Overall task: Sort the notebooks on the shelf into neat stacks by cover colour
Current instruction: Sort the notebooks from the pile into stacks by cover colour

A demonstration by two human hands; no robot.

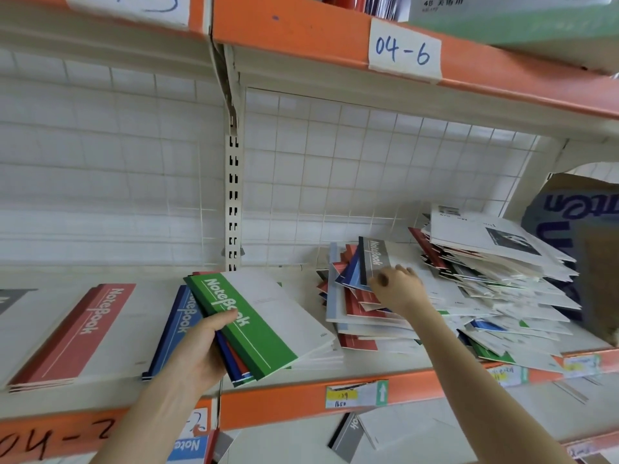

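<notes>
My left hand (197, 349) grips a fanned bunch of notebooks with a green-spined notebook (254, 319) on top and blue and red ones beneath it. My right hand (398, 286) reaches into the messy pile (485, 296) at the right and pinches the edge of a grey-spined notebook (376, 261). A red stack (73, 333) lies flat at the left of the shelf. Beside it a blue stack (181, 326) sits partly hidden by my left hand.
The orange shelf edge (284, 403) runs across the front with price labels. A cardboard box (582, 249) stands at the far right. A grey notebook corner (13, 298) shows at the far left. More notebooks (355, 435) lie on the shelf below.
</notes>
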